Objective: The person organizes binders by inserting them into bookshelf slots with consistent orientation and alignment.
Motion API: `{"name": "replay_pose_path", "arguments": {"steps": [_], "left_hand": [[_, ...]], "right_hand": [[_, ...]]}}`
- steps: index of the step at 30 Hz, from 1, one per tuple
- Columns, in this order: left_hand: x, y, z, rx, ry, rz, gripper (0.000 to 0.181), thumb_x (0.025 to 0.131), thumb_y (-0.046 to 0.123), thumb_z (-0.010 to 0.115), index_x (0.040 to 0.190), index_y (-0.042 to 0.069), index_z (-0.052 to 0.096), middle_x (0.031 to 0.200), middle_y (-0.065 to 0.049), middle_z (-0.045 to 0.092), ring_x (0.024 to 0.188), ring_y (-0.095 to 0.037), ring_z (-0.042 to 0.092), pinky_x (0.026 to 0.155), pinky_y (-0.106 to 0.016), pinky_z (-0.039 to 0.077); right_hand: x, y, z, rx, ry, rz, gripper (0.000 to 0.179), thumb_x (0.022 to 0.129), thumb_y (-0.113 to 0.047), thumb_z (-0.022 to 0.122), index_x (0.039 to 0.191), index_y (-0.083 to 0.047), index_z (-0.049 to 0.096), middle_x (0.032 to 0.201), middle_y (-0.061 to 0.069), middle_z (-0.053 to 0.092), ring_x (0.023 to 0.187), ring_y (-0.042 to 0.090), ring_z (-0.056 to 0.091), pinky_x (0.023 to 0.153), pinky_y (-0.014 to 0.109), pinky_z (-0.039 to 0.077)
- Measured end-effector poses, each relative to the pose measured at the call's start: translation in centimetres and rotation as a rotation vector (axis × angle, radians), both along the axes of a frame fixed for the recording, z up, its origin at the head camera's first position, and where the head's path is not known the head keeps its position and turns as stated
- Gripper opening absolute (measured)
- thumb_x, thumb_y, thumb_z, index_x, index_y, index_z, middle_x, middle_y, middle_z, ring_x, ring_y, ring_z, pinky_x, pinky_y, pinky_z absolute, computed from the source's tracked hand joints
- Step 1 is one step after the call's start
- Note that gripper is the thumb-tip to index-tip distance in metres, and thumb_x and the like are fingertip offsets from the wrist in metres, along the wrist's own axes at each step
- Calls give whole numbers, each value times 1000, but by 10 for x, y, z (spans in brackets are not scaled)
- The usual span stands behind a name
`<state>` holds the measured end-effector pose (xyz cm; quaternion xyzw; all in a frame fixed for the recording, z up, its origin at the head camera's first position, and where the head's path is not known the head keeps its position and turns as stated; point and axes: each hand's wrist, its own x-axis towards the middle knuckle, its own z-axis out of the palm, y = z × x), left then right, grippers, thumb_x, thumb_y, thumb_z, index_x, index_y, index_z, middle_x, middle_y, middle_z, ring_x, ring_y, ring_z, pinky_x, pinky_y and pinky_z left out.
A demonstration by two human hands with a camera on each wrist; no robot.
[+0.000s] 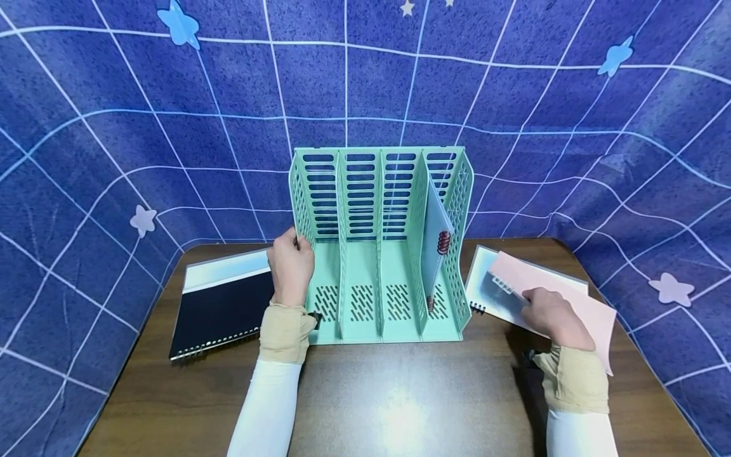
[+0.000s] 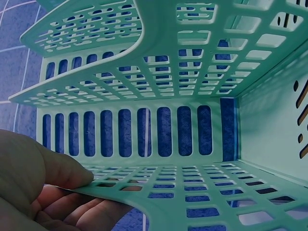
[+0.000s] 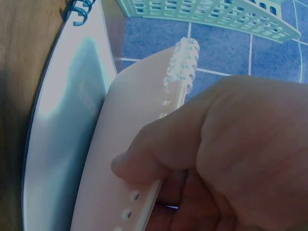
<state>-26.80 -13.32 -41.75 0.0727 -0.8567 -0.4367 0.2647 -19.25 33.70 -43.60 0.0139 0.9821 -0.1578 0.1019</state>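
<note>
A mint-green file rack (image 1: 360,324) with upright dividers stands at the middle of the table. My left hand (image 1: 291,263) grips the rack's left side wall, thumb (image 2: 72,171) inside and fingers on the outer face. On the right, my right hand (image 1: 554,314) pinches a pink notebook (image 1: 591,311) by its edge near the clear spiral binding (image 3: 183,62). The pink notebook is tilted above a pale blue-grey notebook (image 1: 482,270) with a dark spiral. In the rack's rightmost compartment leans a light blue notebook (image 1: 435,235) with dark red coils.
A black-and-white spiral notebook (image 1: 223,311) lies on the table left of the rack, partly behind my left arm. The brown wooden table (image 1: 365,393) has blue star-patterned cloth (image 1: 365,82) hanging behind it and at both sides.
</note>
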Motion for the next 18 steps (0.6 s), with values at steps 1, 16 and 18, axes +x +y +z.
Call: {"name": "replay_pose_path", "arguments": {"steps": [1,16,18], "left_hand": [[0,0,0,0,-1,-1,28,104,9,52,77,12,57,55,-7,48,42,-26,41,45,-38,35],[0,1,0,7,1,2,27,104,10,52,78,10,59,56,-7,49,43,-25,42,45,-37,35],[0,0,0,5,5,4,27,104,10,52,78,10,60,56,-6,49,43,-25,42,45,-37,35]], "right_hand": [[1,0,1,-5,3,-3,17,82,-4,51,91,-7,65,83,14,56,73,30,52,62,40,40],[11,3,21,-32,146,-17,39,75,-1,48,107,-1,69,80,15,59,71,31,52,61,39,41],[13,3,25,-29,164,-19,45,76,-1,47,116,2,69,81,15,60,72,31,52,62,40,41]]}}
